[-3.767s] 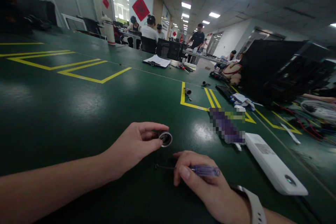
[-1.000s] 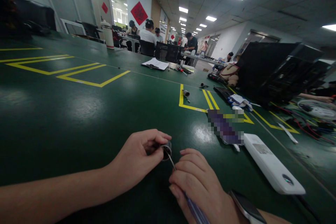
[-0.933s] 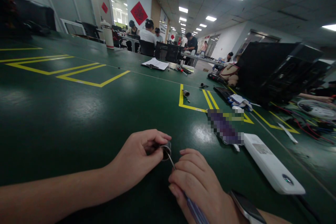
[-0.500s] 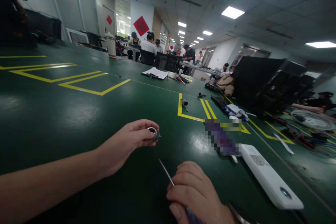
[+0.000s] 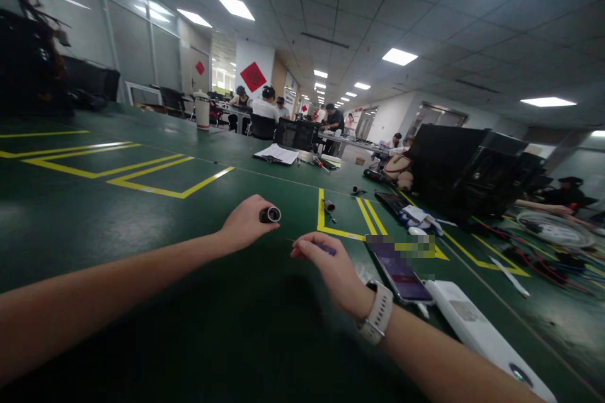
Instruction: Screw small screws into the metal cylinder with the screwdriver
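My left hand (image 5: 243,221) is closed round a small round metal connector shell (image 5: 271,215), its hollow end facing right and towards me. In my right hand (image 5: 326,264) is a thin screwdriver (image 5: 327,249) with a purple handle, gripped between thumb and fingers. Its slim shaft points left, just below the connector shell and apart from it. Beyond my right hand, a similar metal connector part (image 5: 329,206) lies inside a yellow taped outline, with a tiny piece (image 5: 333,220) beside it. Another dark connector part (image 5: 358,190) is further back.
To the right lie a phone (image 5: 401,277), a white power bank (image 5: 486,334) and coloured cables (image 5: 534,245). A black case (image 5: 463,160) stands behind them. Further back are a clipboard with papers (image 5: 276,153), a red screwdriver (image 5: 320,164) and a cup (image 5: 202,112). People sit in the background.
My right hand has moved up and away from me, bringing the screwdriver closer to the connector shell. The left hand has shifted slightly forward and turned the shell's open end towards me.
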Action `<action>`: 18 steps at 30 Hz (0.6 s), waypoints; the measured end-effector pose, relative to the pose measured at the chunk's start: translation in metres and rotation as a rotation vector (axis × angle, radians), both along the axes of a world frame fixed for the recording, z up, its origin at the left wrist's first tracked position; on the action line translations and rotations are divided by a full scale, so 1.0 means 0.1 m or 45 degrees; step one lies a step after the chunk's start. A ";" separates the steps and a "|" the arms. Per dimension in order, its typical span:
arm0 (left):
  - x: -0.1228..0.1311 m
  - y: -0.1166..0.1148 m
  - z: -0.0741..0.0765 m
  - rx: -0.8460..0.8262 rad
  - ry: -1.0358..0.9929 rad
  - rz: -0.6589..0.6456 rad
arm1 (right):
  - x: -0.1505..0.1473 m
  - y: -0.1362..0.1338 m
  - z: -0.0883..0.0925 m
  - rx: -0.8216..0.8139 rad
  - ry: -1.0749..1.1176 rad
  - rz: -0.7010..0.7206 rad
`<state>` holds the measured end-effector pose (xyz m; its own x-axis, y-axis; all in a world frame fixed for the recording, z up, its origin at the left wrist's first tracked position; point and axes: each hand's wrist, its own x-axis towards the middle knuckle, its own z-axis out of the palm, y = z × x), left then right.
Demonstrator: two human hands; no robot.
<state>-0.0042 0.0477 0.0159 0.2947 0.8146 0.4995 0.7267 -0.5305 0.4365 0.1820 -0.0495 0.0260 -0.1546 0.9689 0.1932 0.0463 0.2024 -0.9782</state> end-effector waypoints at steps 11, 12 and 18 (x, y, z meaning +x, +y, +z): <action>0.08 0.15 -0.21 -0.104 -0.004 -0.007 | -0.12 0.34 -0.31 -0.098 0.429 -0.063; 0.08 0.15 -0.21 -0.115 0.002 -0.034 | -0.12 0.33 -0.32 -0.076 0.430 -0.059; 0.08 0.12 -0.23 -0.134 0.025 -0.122 | -0.13 0.26 -0.36 0.076 0.368 -0.116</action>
